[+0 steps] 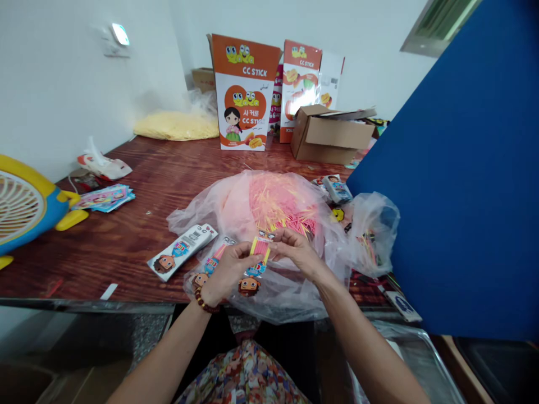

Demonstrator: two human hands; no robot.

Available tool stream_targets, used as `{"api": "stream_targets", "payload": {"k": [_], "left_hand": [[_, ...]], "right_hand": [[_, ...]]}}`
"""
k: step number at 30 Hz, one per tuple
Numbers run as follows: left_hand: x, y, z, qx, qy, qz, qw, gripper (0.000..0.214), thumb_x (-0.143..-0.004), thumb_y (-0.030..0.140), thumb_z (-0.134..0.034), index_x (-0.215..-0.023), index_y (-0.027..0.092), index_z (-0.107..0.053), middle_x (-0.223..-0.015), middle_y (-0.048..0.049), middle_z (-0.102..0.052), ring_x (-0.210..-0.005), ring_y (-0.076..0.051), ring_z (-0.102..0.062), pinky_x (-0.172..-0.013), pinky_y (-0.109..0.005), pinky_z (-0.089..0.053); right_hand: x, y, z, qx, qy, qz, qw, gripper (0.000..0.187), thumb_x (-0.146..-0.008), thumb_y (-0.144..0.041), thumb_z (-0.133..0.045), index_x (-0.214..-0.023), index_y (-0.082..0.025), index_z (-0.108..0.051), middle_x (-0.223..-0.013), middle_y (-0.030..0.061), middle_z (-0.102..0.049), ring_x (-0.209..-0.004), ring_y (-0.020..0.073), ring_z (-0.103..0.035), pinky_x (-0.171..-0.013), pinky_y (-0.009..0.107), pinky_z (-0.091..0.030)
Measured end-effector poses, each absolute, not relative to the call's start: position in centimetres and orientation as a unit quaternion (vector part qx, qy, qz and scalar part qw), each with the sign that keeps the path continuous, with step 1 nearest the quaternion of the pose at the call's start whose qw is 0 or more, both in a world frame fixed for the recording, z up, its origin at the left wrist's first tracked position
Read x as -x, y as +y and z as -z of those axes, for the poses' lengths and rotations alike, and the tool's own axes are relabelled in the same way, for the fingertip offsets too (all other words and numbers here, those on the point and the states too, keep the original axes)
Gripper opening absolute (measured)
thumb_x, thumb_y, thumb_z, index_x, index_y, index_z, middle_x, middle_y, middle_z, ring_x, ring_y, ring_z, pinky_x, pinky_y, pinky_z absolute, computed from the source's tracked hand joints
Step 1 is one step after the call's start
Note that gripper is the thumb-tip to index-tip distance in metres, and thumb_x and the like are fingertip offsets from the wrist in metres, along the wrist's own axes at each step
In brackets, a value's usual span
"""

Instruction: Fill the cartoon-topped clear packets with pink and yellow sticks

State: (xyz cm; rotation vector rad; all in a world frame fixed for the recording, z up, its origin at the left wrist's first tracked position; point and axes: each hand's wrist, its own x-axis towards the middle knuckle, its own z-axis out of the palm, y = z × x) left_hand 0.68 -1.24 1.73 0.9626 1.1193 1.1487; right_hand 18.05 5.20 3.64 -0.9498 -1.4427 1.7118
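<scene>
My left hand grips a small printed packet of pink and yellow sticks from its left side. At the packet's upper right edge, my right hand pinches it with thumb and fingers. A cartoon face is printed at the packet's lower end. Just behind my hands lies a large clear plastic bag, spread open, with a heap of loose pink and yellow sticks. Another filled packet lies beside my left hand, partly hidden by it. Further left rests a stack of flat printed packets.
Printed cartons and an open brown box stand at the back. A yellow and blue fan is at left, near colourful sachets. A blue panel borders the right, beside a small plastic bag.
</scene>
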Motion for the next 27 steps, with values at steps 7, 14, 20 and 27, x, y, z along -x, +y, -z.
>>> {"api": "stream_targets", "payload": {"k": [7,14,20,27], "left_hand": [[-0.3,-1.2,-1.2,-0.425,0.491,-0.498,0.574,0.025,-0.07,0.033,-0.078,-0.087,0.014,-0.076,-0.079,-0.0031,-0.073,-0.069,-0.015,-0.061,-0.066,-0.025,-0.045],[-0.1,-1.5,-0.9,-0.41,0.488,-0.483,0.6,0.03,-0.07,0.031,-0.078,-0.093,0.013,-0.076,-0.085,-0.0067,-0.075,-0.07,-0.016,-0.064,-0.067,-0.027,-0.047],[0.0,-1.7,-0.7,-0.425,0.467,-0.479,0.61,0.033,-0.069,0.03,-0.079,-0.097,0.014,-0.075,-0.088,-0.0061,-0.076,-0.073,-0.016,-0.066,-0.071,-0.027,-0.048],[0.0,-1.8,-1.2,-0.426,0.472,-0.458,0.622,0.034,-0.064,0.031,-0.082,-0.092,0.013,-0.076,-0.084,-0.0062,-0.076,-0.072,-0.017,-0.066,-0.07,-0.027,-0.05]], "right_hand": [[-16.7,4.4,-2.4,0.379,-0.576,-0.618,0.378,0.028,-0.068,-0.038,-0.075,-0.06,-0.018,-0.058,-0.055,-0.0048,-0.053,-0.053,0.009,-0.045,-0.054,0.023,-0.038],[-16.3,4.4,-2.1,0.389,-0.591,-0.601,0.371,0.033,-0.067,-0.042,-0.074,-0.059,-0.02,-0.052,-0.053,-0.0057,-0.048,-0.052,0.01,-0.043,-0.053,0.024,-0.037],[-17.6,4.8,-2.7,0.377,-0.631,-0.559,0.383,0.026,-0.071,-0.043,-0.072,-0.074,-0.02,-0.061,-0.066,-0.0034,-0.057,-0.06,0.0114,-0.05,-0.06,0.025,-0.043],[-19.8,6.8,-6.4,0.302,-0.807,-0.385,0.33,0.022,-0.086,-0.036,-0.062,-0.073,-0.02,-0.068,-0.076,0.0002,-0.061,-0.074,0.0136,-0.055,-0.071,0.027,-0.042]]}}
